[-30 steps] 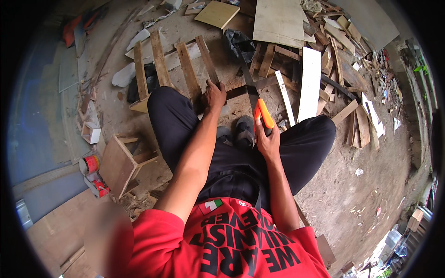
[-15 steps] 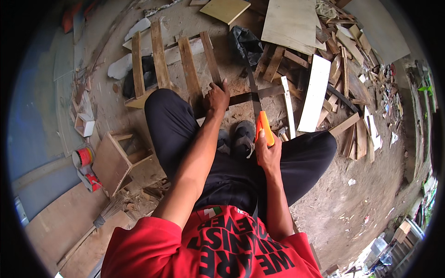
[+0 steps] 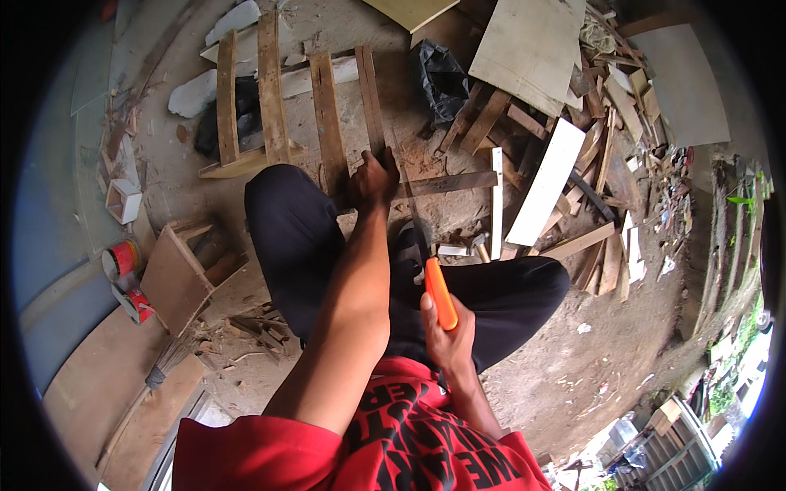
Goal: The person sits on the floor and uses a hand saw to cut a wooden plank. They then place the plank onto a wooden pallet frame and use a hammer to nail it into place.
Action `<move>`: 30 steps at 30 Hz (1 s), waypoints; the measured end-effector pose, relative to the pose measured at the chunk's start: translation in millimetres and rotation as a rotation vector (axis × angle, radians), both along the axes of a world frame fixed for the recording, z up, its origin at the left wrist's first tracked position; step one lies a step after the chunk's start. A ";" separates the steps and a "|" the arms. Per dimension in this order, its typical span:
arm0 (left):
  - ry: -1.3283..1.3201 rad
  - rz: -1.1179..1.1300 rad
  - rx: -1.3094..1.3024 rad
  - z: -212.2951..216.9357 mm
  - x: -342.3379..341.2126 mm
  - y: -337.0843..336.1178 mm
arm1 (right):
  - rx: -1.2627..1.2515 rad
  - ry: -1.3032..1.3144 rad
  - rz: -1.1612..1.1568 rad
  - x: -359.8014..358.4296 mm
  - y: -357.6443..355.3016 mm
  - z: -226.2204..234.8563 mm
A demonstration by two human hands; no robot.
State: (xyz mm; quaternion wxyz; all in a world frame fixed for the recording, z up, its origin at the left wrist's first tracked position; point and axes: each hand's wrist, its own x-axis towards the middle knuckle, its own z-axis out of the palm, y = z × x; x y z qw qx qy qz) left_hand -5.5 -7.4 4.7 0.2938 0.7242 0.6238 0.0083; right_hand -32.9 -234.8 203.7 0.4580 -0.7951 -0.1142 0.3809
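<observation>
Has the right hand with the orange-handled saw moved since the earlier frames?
Yes. The right hand has drawn the saw back toward the body: earlier its handle sat close to the plank, now it lies over the lap.

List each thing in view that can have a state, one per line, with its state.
Left hand: pressed on the slat.
Slat: lying flat, held down.
Right hand: closed on the saw handle.
Saw: held, orange handle up, blade towards the slat.
Hammer: lying loose on the ground.
Red can: upright.
</observation>
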 end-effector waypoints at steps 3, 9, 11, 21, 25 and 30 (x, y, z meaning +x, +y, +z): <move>0.024 -0.013 -0.015 -5.6 -1.8 2.4 | -0.038 -0.012 0.073 -2.2 -3.8 23.4; 0.042 -0.029 0.071 -15.0 2.4 -2.3 | -0.171 -0.003 0.093 -6.2 -40.6 60.8; 0.051 -0.020 0.083 -13.8 1.1 0.1 | -0.182 0.019 0.084 -7.4 -52.0 70.9; 0.079 -0.040 0.190 -20.7 1.1 -1.8 | -0.205 0.020 0.107 -11.9 -47.5 89.8; 0.106 -0.049 0.179 -17.0 1.4 -0.1 | -0.206 0.016 0.118 -14.8 -45.8 92.1; 0.101 -0.054 0.260 -39.5 0.7 1.4 | -0.185 0.014 0.094 -14.7 -42.5 93.7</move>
